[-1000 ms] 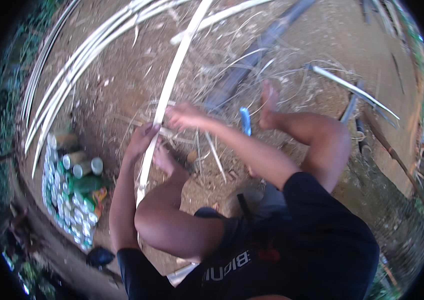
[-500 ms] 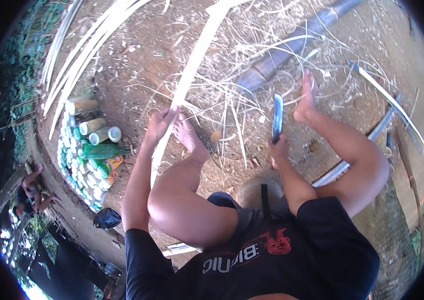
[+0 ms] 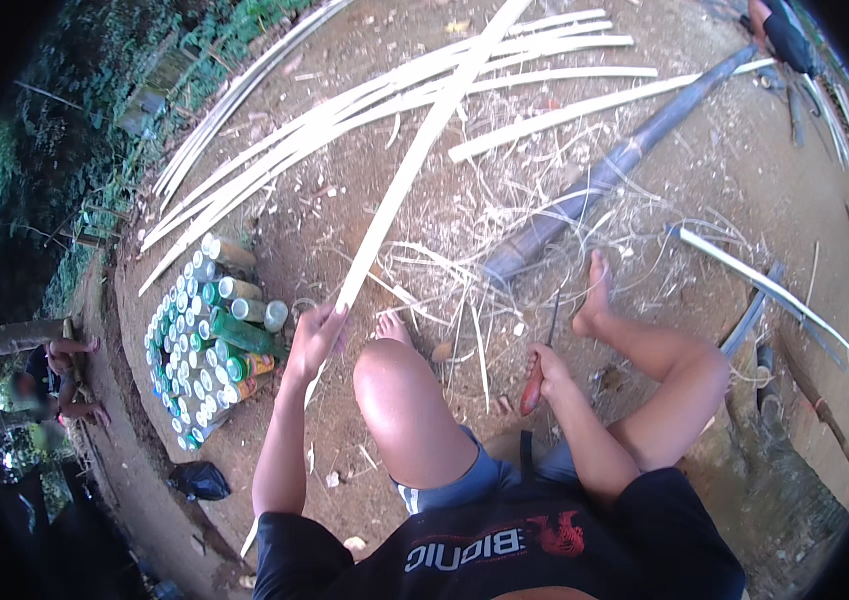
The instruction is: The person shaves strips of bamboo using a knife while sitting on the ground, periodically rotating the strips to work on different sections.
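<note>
My left hand (image 3: pixel 315 340) is closed around a long pale bamboo strip (image 3: pixel 400 195), beside my left knee. The strip slants away to the far edge of view, and its near end runs back past my left forearm. In my right hand (image 3: pixel 551 372), a knife is gripped by its reddish-brown handle (image 3: pixel 533 388). Its dark blade (image 3: pixel 556 318) points away from me and is seen nearly edge-on. The knife and the strip are well apart. Thin curled bamboo shavings (image 3: pixel 445 265) litter the ground between my bare feet and beyond.
A dark bamboo pole (image 3: pixel 585 195) lies ahead to the right. Several pale strips (image 3: pixel 345 120) lie at the far left. Stacked cans and bottles (image 3: pixel 210 350) stand left, with a black plastic bag (image 3: pixel 200 480) nearer. Other people (image 3: pixel 70 380) show at the left edge and far right.
The view has tilted to show more ground ahead. My right hand has turned the knife, so its blade is edge-on and its handle shows. The left hand still holds the strip.
</note>
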Available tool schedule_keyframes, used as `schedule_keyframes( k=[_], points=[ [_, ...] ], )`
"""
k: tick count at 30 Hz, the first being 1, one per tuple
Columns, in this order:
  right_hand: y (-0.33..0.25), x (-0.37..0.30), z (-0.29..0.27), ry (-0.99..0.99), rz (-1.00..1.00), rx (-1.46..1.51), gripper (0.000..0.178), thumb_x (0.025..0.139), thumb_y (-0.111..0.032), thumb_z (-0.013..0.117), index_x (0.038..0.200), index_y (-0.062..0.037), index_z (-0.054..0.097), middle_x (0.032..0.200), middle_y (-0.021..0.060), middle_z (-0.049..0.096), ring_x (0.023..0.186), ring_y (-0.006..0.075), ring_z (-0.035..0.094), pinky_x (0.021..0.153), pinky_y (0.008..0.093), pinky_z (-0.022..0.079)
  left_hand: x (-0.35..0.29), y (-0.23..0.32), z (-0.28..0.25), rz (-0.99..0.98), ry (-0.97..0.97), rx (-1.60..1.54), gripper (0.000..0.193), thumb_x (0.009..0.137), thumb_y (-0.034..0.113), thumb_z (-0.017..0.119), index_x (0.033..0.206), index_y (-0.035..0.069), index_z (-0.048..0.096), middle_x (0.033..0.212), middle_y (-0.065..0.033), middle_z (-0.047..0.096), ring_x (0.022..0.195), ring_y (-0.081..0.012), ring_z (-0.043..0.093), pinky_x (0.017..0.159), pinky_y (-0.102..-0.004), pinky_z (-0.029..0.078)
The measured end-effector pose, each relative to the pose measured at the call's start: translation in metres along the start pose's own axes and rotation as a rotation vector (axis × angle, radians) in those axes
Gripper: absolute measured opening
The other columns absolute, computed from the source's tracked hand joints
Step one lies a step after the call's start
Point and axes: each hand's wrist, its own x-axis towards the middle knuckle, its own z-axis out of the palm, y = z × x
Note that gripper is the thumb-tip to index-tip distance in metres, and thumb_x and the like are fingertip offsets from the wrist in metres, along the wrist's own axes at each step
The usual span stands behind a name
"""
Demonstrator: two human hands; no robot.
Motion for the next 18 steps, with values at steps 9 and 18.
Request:
schedule_keyframes(
  k=[9, 18],
  points=[
    [-0.164, -0.2, 0.096, -0.374, -0.539, -0.336, 0.023, 0.089, -0.021, 0.069, 0.093, -0.0054, 0.053, 0.058, 0.0003, 0.051, 0.047, 0.0138, 0.055, 0.042, 0.0316, 0.046, -0.093, 0.04, 0.021, 0.238, 0.097, 0.131, 0.036, 0.099, 0.032, 0.056, 0.085, 0.0, 0.062, 0.069, 0.0029, 0.051, 0.064, -0.0064, 0.043, 0.056, -0.0272, 0.036],
    [-0.202, -0.191, 0.102, -0.131, -1.135, -0.875, 0.034, 0.084, -0.026, 0.073, 0.071, -0.0009, 0.055, 0.052, 0.0064, 0.054, 0.047, 0.0158, 0.054, 0.048, 0.0356, 0.04, -0.13, 0.029, 0.019, 0.355, 0.259, 0.527, 0.03, 0.094, 0.026, 0.064, 0.084, -0.002, 0.064, 0.08, -0.0107, 0.061, 0.074, -0.0179, 0.058, 0.068, -0.0319, 0.046]
  ],
)
